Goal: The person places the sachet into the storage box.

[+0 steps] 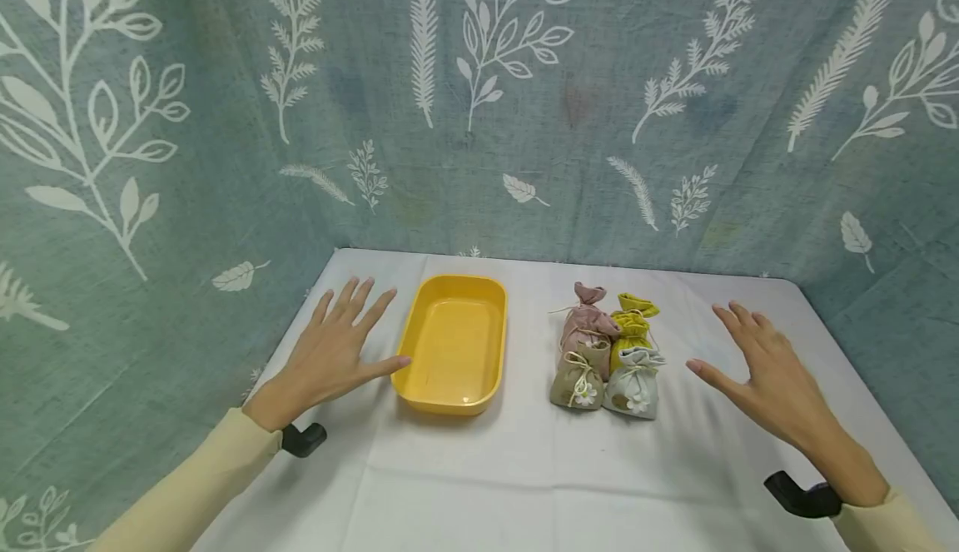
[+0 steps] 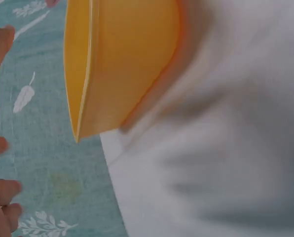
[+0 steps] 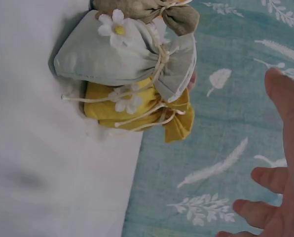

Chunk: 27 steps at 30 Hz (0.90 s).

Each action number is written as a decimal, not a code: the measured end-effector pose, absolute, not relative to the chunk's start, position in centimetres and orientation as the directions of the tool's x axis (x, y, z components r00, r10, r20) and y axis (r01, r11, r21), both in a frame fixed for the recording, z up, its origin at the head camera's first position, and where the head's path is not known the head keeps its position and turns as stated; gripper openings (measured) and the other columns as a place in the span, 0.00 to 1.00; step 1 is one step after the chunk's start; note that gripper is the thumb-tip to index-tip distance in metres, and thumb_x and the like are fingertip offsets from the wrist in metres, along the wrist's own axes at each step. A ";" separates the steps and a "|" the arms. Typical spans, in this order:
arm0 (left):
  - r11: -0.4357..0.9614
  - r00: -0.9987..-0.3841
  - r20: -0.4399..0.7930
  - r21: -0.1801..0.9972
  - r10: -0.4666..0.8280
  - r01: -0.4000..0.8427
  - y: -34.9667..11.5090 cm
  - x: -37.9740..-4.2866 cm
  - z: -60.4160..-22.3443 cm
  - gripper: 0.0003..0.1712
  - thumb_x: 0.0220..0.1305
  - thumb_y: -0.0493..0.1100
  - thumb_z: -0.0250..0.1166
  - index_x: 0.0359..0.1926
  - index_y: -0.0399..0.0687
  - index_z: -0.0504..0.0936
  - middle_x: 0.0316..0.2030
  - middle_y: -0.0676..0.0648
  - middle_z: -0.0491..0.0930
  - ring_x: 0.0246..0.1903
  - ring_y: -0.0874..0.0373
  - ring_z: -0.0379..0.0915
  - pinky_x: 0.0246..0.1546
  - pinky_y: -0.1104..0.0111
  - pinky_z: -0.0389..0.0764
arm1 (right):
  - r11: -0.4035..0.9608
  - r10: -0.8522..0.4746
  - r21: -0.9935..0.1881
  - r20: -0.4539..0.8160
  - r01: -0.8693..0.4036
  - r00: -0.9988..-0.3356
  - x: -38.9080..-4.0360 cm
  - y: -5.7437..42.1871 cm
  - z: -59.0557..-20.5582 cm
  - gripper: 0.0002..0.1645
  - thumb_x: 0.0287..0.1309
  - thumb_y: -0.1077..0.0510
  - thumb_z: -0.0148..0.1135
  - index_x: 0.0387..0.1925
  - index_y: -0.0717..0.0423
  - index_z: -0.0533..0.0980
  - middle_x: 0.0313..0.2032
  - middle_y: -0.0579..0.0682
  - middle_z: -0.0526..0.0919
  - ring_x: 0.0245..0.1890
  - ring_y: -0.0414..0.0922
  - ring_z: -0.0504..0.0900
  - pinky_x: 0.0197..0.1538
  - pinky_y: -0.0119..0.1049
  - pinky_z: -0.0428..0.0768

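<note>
My left hand (image 1: 327,354) hovers with fingers spread at the left side of a yellow plastic tray (image 1: 449,409), its thumb overlapping the tray's rim in the head view. Nothing lies inside the tray. To the right stands a cluster of small drawstring pouches: a brown one (image 1: 573,384) and a pale grey one (image 1: 632,390) in front, with pink pouches (image 1: 588,319) and yellow pouches (image 1: 631,327) behind. White flowers decorate the front two. My right hand (image 1: 772,373), fingers apart and holding nothing, is to the right of the pouches. In the right wrist view, the grey pouch (image 3: 107,54) sits beside a yellow pouch (image 3: 100,106).
A white cloth (image 1: 479,485) with fold creases covers the table. Green fabric with white leaf prints (image 1: 464,177) hangs behind and along both sides. Black wrist-camera mounts (image 1: 303,440) show beneath both wrists.
</note>
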<state>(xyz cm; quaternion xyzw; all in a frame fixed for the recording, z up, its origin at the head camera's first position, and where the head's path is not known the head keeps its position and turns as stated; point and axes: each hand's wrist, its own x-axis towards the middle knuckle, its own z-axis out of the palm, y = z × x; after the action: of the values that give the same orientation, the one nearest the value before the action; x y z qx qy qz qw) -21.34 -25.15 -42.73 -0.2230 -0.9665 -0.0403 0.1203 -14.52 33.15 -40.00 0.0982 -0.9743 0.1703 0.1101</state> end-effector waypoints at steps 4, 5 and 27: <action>0.889 -0.885 0.247 0.141 0.394 0.435 -25.0 -21.2 -43.0 0.57 0.62 0.81 0.57 0.77 0.47 0.66 0.74 0.36 0.64 0.74 0.37 0.56 0.75 0.38 0.48 | 0.917 -0.125 -0.350 0.201 -0.191 -0.971 -14.4 32.8 -40.1 0.53 0.66 0.33 0.64 0.79 0.55 0.58 0.73 0.69 0.63 0.68 0.73 0.64 0.55 0.80 0.66; 0.883 -0.888 0.251 0.176 0.386 0.434 -24.9 -21.1 -43.1 0.55 0.62 0.80 0.58 0.75 0.46 0.68 0.72 0.37 0.68 0.72 0.37 0.60 0.74 0.38 0.53 | 0.914 -0.126 -0.357 0.199 -0.191 -0.972 -14.4 32.8 -40.2 0.51 0.66 0.33 0.64 0.78 0.56 0.61 0.70 0.69 0.67 0.64 0.73 0.69 0.53 0.77 0.70; 0.674 -0.933 0.137 0.658 0.332 0.337 -24.1 -22.0 -45.9 0.39 0.68 0.63 0.68 0.72 0.49 0.71 0.63 0.43 0.77 0.57 0.47 0.78 0.61 0.45 0.76 | 0.840 -0.159 -0.489 0.195 -0.236 -0.968 -15.1 31.8 -44.1 0.31 0.69 0.44 0.67 0.64 0.58 0.77 0.48 0.55 0.86 0.45 0.54 0.84 0.39 0.46 0.85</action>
<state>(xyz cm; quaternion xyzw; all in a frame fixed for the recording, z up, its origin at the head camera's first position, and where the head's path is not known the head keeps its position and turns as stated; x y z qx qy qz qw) -21.96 -24.11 -45.92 -0.1828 -0.9148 -0.3602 0.0030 -15.09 31.83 -44.10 0.1033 -0.9563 0.2636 0.0736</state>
